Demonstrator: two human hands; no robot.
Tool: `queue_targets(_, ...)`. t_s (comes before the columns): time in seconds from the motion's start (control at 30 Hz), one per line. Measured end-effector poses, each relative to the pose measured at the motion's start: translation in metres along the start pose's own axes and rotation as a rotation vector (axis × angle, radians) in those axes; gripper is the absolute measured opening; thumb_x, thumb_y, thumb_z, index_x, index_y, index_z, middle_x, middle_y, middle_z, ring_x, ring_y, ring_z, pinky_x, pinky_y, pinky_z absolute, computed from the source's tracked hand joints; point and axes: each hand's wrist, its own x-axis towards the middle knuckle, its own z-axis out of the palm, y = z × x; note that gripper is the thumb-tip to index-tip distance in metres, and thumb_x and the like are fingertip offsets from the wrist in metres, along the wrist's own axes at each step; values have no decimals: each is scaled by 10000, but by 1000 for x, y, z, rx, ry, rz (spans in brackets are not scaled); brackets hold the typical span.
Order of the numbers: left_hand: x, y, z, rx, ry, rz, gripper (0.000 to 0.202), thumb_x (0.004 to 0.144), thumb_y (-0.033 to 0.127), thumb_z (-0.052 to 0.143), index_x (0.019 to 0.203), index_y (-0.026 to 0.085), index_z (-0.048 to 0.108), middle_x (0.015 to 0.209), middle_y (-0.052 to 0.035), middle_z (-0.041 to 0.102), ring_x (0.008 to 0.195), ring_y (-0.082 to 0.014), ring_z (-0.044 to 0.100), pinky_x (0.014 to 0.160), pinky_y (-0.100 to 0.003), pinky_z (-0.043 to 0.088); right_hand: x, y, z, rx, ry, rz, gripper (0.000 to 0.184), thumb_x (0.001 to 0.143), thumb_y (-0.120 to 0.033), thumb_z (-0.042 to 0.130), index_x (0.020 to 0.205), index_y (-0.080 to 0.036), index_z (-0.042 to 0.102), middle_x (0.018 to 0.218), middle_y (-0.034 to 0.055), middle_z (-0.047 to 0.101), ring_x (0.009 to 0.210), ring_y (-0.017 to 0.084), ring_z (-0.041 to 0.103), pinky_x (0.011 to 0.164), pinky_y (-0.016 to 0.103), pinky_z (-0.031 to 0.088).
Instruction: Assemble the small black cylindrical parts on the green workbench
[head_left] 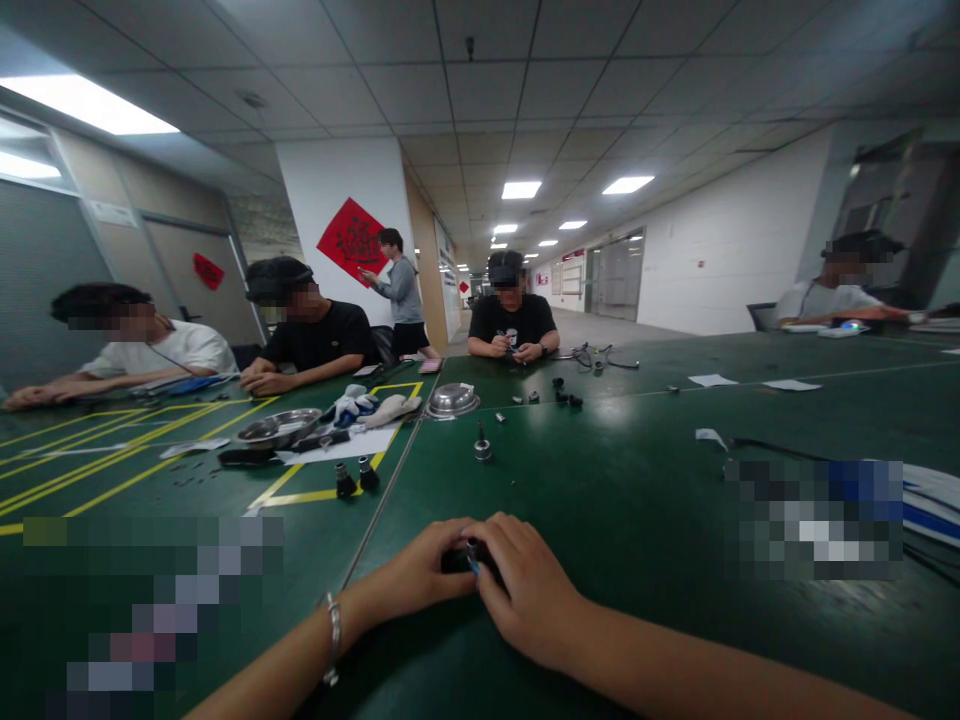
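My left hand (424, 572), with a silver bracelet at its wrist, and my right hand (523, 588) meet low in the middle of the view, just above the green table. Between them is a small dark cylindrical part (472, 549) with a metallic rim, upright or nearly so. Fingers of both hands curl round it, and a bit of blue shows by the right thumb. Its lower end is hidden. Beyond my hands, a metal fitting with a thin stem (481, 444) stands on the table.
Two black fittings (355, 478) stand to the left, by a metal bowl (279, 428) and gloves (375, 409). An overturned metal bowl (452, 400) lies farther back. Cables (772, 450) lie at right. Several people sit round the green table (645, 500); one stands behind.
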Motion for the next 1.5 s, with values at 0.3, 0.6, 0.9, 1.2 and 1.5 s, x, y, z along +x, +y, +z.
queue_targets(0.3,0,3,-1,84,4,-7,295,779,262,649,1062,202,593,1079,-37,645,973,-203,573,898,-344,435,0,0,-1,-7,-19,3,310,811,-78,481,1098,-191,517,1016,61,548,915,206,493,809,347,388)
queue_targets(0.6,0,1,1,78,8,0,298,788,279,644,1073,210,593,1082,-39,643,991,-213,572,914,-361,429,0,2,1,-1,-23,-2,322,811,-81,472,1107,-201,508,1021,62,541,924,209,494,816,351,396)
queue_targets(0.9,-1,3,0,110,20,-11,303,793,305,632,1079,210,598,1083,-43,637,1009,-219,560,942,-367,412,0,2,-1,30,-25,-12,313,809,-71,464,1090,-200,509,1008,57,539,912,202,496,818,342,403)
queue_targets(1.2,-2,6,0,124,28,-10,305,785,322,630,1069,214,604,1101,-42,634,1038,-241,547,951,-377,394,0,0,-2,38,-42,-4,319,806,-74,468,1099,-197,499,1024,61,530,918,202,489,825,339,410)
queue_targets(1.5,-2,3,0,113,15,-12,328,777,254,631,1097,203,581,1103,-44,634,1035,-223,556,955,-369,408,0,3,1,42,-57,-20,336,802,-71,464,1113,-196,481,1046,63,513,949,203,472,854,348,398)
